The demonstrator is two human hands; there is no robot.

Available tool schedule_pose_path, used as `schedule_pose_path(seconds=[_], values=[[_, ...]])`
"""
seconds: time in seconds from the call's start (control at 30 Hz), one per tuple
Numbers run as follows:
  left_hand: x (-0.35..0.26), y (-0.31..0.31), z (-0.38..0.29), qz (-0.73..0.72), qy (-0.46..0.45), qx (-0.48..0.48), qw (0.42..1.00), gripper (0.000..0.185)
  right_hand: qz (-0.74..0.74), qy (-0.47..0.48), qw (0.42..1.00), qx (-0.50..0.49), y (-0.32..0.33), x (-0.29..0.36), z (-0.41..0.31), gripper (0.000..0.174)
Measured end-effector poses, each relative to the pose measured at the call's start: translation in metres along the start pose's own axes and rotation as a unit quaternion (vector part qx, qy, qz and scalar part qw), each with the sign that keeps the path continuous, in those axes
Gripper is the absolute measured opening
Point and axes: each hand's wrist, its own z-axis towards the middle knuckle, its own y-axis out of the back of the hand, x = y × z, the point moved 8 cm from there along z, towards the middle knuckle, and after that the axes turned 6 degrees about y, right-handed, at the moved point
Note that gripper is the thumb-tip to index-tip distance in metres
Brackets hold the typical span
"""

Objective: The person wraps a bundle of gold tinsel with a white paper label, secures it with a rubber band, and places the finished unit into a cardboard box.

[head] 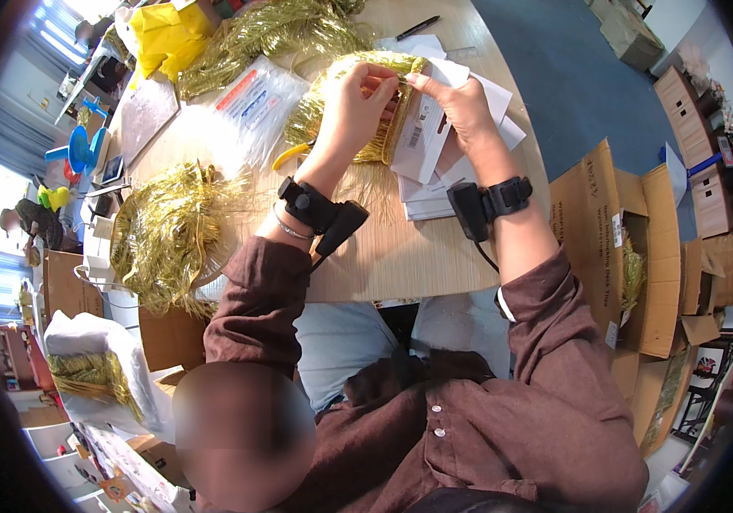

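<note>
A folded bundle of gold tinsel fringe (340, 80) lies on the table under my hands, with its woven gold band running along its right side. A white printed card (424, 134) with a slot and a barcode lies against that band. My right hand (465, 109) pinches the upper end of the band and the card's edge, thumb on top. At the middle of the band, my left hand (360, 102) has its thumb and fingers drawn together. Its fingertips are partly hidden, so I cannot tell whether they grip anything.
More white cards (501, 96) lie right of the bundle. Clear plastic bags (257, 106), yellow-handled scissors (290, 154) and a loose fringe heap (167, 231) are on the left. A black pen (419, 27) lies at the far side. An open cardboard box (648, 256) stands right of the table.
</note>
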Motion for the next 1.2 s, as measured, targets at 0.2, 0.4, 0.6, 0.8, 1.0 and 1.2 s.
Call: schedule_pose_path(seconds=[0.2, 0.4, 0.6, 0.8, 1.0, 1.2], values=[[-0.005, 0.0, -0.003, 0.014, 0.012, -0.018, 1.0, 0.013, -0.008, 0.0, 1.0, 0.014, -0.001, 0.002, -0.002, 0.03], [-0.002, 0.002, -0.003, 0.029, 0.007, -0.04, 0.999, 0.008, 0.017, 0.004, 1.0, 0.013, -0.004, 0.001, -0.001, 0.033], [0.0, 0.002, 0.002, 0.082, -0.021, -0.049, 0.995, 0.007, 0.024, -0.014, 1.0, 0.009, -0.005, -0.003, -0.002, 0.031], [0.014, 0.005, 0.008, 0.05, 0.007, -0.051, 0.997, 0.006, 0.02, -0.027, 0.999, -0.011, -0.002, -0.007, -0.002, 0.029], [0.002, 0.01, 0.008, 0.216, -0.116, -0.113, 0.963, 0.013, 0.012, -0.014, 1.0, -0.009, -0.005, -0.005, -0.003, 0.03], [-0.012, 0.02, -0.001, 0.232, -0.131, -0.12, 0.956, 0.019, 0.069, -0.023, 0.997, 0.003, -0.007, 0.001, -0.003, 0.037]])
